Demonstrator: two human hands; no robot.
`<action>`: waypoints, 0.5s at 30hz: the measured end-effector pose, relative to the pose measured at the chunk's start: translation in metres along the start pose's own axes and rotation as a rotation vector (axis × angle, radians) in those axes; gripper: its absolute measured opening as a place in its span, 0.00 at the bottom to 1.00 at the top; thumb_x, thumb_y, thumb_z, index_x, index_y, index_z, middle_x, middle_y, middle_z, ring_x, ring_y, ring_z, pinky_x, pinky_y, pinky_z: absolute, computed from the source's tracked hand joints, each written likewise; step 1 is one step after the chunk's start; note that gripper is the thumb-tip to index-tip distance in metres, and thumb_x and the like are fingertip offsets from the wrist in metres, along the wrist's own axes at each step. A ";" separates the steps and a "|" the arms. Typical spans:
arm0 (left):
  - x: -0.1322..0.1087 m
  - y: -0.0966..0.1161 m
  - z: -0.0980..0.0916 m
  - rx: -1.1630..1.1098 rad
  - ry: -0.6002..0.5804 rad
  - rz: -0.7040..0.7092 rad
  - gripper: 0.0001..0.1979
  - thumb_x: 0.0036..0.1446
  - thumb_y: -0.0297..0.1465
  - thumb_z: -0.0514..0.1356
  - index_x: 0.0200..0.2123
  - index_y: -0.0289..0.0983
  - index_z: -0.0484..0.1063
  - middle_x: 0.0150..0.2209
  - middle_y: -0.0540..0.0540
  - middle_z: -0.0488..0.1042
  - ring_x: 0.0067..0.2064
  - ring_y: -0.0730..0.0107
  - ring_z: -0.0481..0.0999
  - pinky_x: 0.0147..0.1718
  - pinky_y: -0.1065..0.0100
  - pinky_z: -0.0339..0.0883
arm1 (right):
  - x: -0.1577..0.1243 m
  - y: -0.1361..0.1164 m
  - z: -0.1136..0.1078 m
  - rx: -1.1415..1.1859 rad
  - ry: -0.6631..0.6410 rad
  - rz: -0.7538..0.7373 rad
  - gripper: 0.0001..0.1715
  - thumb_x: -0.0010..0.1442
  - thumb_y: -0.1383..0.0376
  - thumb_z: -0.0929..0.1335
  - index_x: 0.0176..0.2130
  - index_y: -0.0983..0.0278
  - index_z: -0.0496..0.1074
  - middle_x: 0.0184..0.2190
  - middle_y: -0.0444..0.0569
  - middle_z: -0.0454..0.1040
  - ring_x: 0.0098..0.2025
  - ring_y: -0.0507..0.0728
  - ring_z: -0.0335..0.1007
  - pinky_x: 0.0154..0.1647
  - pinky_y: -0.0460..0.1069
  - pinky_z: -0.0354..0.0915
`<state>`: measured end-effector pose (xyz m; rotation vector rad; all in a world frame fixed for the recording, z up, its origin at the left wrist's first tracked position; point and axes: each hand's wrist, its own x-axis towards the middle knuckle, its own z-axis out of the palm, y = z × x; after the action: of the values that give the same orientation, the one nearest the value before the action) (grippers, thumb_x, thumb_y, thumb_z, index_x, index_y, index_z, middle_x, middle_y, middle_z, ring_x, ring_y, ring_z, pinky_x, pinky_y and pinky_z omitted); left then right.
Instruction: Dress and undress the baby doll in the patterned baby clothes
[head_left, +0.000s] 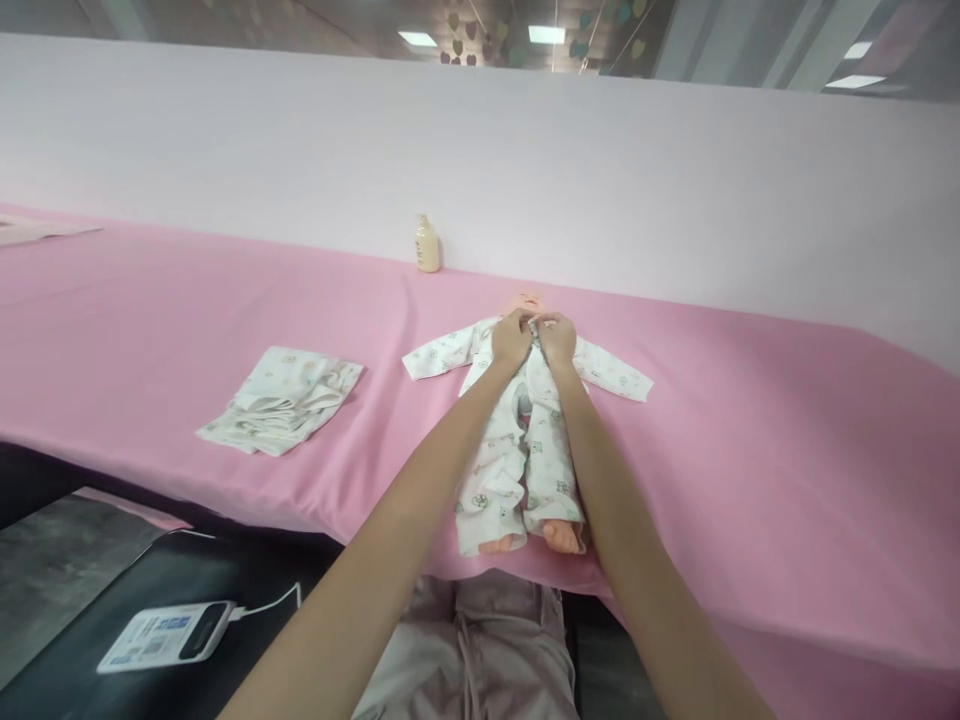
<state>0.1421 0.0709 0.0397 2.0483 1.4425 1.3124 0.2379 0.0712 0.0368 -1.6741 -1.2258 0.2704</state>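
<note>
A baby doll (562, 537) lies on its back on the pink-covered table, its feet toward me and its head partly hidden beyond my hands. It wears a white printed outfit (551, 450) with long sleeves spread out to both sides. At the neck of the outfit, my left hand (512, 340) pinches the fabric from the left. Close beside it, my right hand (556, 340) grips the collar's other edge. Both hands are closed, with the fingertips nearly touching at the front opening.
Folded printed cloth (281, 400) lies left of the doll. A cream pump bottle (427, 247) stands by the white wall on the pink table cover (750, 450). A white device with a cable (169, 636) rests on a black seat (75, 640) at lower left.
</note>
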 end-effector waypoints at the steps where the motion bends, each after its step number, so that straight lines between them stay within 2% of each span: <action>1: -0.002 0.002 -0.001 0.038 -0.015 0.021 0.17 0.56 0.23 0.50 0.44 0.38 0.73 0.45 0.47 0.77 0.47 0.68 0.73 0.49 0.69 0.61 | -0.002 -0.001 -0.001 -0.025 -0.011 -0.012 0.15 0.55 0.62 0.64 0.38 0.63 0.76 0.36 0.50 0.77 0.38 0.56 0.71 0.41 0.47 0.62; 5: -0.010 0.007 -0.005 0.199 -0.012 0.020 0.16 0.58 0.26 0.49 0.42 0.37 0.76 0.46 0.42 0.76 0.51 0.60 0.70 0.53 0.62 0.58 | -0.006 -0.005 -0.004 -0.105 -0.056 -0.050 0.17 0.57 0.62 0.62 0.40 0.62 0.77 0.39 0.50 0.78 0.41 0.57 0.72 0.43 0.49 0.63; 11: -0.035 0.003 -0.013 0.071 0.146 0.067 0.15 0.60 0.28 0.48 0.41 0.36 0.74 0.43 0.44 0.76 0.48 0.64 0.70 0.52 0.66 0.58 | -0.001 -0.001 -0.006 -0.074 -0.143 -0.126 0.17 0.56 0.62 0.62 0.39 0.58 0.78 0.42 0.45 0.78 0.44 0.56 0.72 0.45 0.49 0.63; 15: -0.044 0.000 -0.019 0.029 0.116 0.031 0.15 0.60 0.27 0.49 0.39 0.38 0.75 0.43 0.47 0.76 0.48 0.66 0.70 0.52 0.67 0.58 | 0.004 0.002 -0.007 0.051 -0.228 -0.183 0.15 0.53 0.64 0.64 0.37 0.59 0.78 0.41 0.42 0.78 0.46 0.55 0.71 0.48 0.48 0.62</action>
<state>0.1233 0.0286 0.0278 2.0514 1.4913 1.4529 0.2456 0.0704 0.0402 -1.5063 -1.5188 0.3844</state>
